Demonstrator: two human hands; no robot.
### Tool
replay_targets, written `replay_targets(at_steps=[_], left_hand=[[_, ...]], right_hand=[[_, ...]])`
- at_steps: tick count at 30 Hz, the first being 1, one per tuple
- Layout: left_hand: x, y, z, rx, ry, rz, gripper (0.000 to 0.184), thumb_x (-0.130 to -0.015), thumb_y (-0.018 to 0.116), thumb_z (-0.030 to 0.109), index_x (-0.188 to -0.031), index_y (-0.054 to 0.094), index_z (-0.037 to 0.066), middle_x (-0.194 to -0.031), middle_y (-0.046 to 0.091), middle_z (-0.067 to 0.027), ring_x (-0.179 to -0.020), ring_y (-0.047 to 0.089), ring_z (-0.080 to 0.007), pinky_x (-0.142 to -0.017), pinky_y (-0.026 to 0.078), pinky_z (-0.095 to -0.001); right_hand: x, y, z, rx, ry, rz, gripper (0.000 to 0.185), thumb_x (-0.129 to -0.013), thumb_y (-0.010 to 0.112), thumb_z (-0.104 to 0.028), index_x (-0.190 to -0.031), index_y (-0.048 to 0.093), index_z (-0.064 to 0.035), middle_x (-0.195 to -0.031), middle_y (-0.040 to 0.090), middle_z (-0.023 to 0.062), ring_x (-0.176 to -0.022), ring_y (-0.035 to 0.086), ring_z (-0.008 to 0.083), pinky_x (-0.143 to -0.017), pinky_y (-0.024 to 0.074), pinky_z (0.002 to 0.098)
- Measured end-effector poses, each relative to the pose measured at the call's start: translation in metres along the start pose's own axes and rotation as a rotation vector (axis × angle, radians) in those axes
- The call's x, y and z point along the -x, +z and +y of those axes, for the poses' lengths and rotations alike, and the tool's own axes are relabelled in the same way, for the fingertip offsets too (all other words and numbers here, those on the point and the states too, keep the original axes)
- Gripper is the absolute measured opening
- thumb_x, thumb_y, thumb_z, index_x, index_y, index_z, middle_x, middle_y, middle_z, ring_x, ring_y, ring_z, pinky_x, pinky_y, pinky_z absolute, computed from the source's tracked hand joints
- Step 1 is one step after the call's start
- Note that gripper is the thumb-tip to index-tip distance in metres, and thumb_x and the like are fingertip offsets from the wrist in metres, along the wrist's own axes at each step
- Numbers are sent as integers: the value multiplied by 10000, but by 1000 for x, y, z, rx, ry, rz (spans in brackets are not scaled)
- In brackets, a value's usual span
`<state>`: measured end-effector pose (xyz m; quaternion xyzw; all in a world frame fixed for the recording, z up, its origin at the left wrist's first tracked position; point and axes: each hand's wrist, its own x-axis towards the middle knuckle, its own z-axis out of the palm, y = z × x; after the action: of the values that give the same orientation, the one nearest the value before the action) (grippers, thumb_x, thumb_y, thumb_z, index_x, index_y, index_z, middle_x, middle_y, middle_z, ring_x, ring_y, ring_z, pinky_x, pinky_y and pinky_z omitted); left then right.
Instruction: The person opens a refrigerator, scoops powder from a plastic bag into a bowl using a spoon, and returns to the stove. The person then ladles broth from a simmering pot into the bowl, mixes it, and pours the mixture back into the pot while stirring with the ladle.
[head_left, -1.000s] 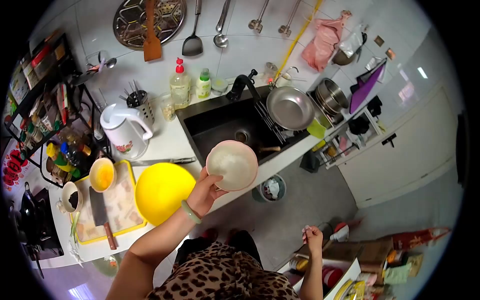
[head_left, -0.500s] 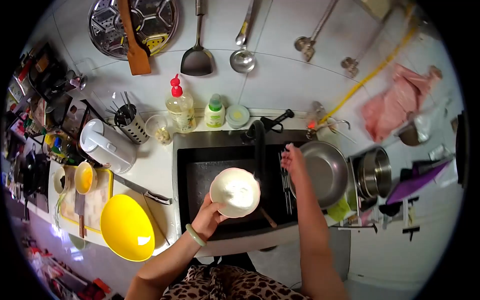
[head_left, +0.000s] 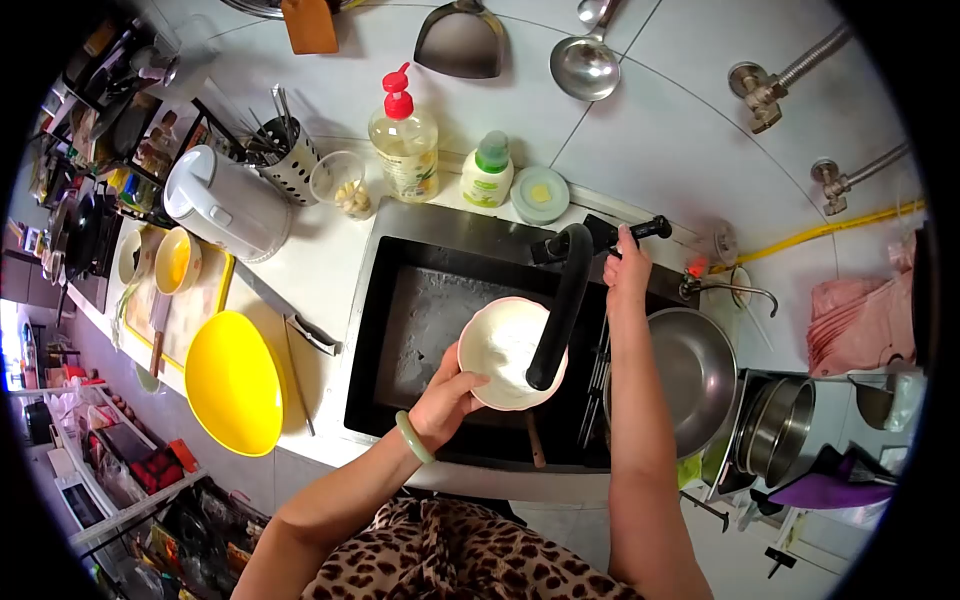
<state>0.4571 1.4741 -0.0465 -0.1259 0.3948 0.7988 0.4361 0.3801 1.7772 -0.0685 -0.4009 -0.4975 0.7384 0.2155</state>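
My left hand [head_left: 445,405] grips the rim of a white bowl [head_left: 480,345] with a pinkish edge, thumb on the inside. White stuff, powder or liquid I cannot tell, lies in it. The bowl is over the black sink [head_left: 420,320], and the black faucet spout [head_left: 562,310] hangs in front of its right side. Up at the back of the sink, my right hand [head_left: 628,275] has its fingers closed around the black faucet handle [head_left: 655,228]. Any running water is not visible.
A steel pan [head_left: 695,370] and stacked pots [head_left: 778,430] stand at the right. Left of the sink are a yellow bowl [head_left: 235,385], a knife [head_left: 290,315], a kettle [head_left: 235,215] and a cutting board [head_left: 200,320]. Soap bottles [head_left: 405,150] line the back edge.
My right hand has gone from beside the steel pan up to the faucet handle and closed on it. The bowl has come under the spout. The view has shifted closer.
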Motion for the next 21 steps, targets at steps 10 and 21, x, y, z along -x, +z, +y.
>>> replay_targets(at_steps=[10,21], left_hand=[[14,0,1,-16,17,-16,697,-844,548,55,-1463,227,85,-1364,415,-111,-1228,485,-220,-979,487,-383],[28,-9,-3,8,23,-2,721,-838,555,65,-1471,210,83,-1376,400,-122,-1249,472,-229,-980,495,-381]], right_hand=[[5,0,-1,12,3,0,349,-867,708,-339,-790,442,-124,-516,316,-72,-393,261,43,-386,147,216],[2,-23,19,-69,59,-95,338,-885,665,-436,-823,489,-155,-542,348,-77,-447,306,50,-452,216,222]])
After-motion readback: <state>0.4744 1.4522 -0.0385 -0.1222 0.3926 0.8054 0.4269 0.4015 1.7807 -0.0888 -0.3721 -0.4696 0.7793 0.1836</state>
